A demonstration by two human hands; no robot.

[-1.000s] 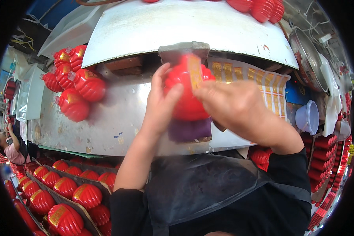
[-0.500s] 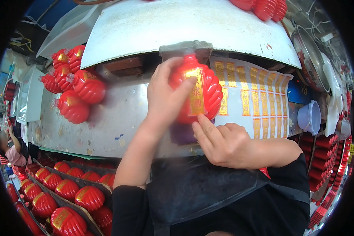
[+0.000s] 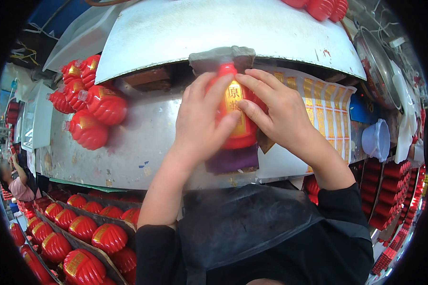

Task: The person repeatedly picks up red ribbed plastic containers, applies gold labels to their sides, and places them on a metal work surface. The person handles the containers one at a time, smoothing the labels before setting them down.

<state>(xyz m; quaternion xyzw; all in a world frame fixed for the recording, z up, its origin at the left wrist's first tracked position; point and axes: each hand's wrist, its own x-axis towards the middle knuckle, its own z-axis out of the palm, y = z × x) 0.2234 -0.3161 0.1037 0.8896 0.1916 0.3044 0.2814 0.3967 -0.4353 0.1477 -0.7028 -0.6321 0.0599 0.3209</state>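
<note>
On one red bottle, left hand and right hand (both spread) touch one gold label.

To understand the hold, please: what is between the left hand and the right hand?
In the head view, a red bottle with a gold label shows there.

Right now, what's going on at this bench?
A person has both hands on a red bottle, its gold label facing up and its neck pointing away. The left hand is on the bottle's left side, the right hand on its right, both thumbs at the label. A purple cloth shows at its near end. A sheet of gold labels lies to the right; more red bottles are clustered left.
</note>
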